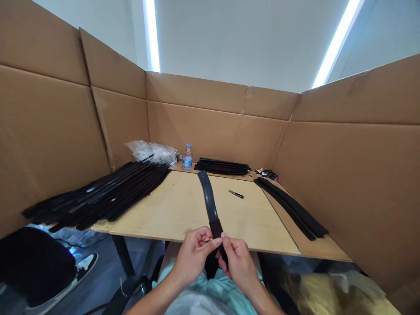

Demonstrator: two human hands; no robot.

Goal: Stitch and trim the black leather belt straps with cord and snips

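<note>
A long, curved dark plastic strip (209, 197) with a small hole near its far end reaches out over the table. A matte black fabric-like sleeve (215, 227) covers its near part. My right hand (239, 260) is closed around the sleeved part, thumb on top. My left hand (197, 251) is closed in a pinch at the left edge of the sleeve; its fingertips partly hide what they grip. The near end of the strip drops below the table edge, between my hands and over my lap.
Many black strips (114, 197) lie piled at left, with more black strips (223, 166) at the back and two black sleeved strips (292, 210) at right. Small snips (236, 194), a water bottle (187, 157) and clear plastic bags (152, 152) are on the table (157, 214). Cardboard walls (197, 122) surround it.
</note>
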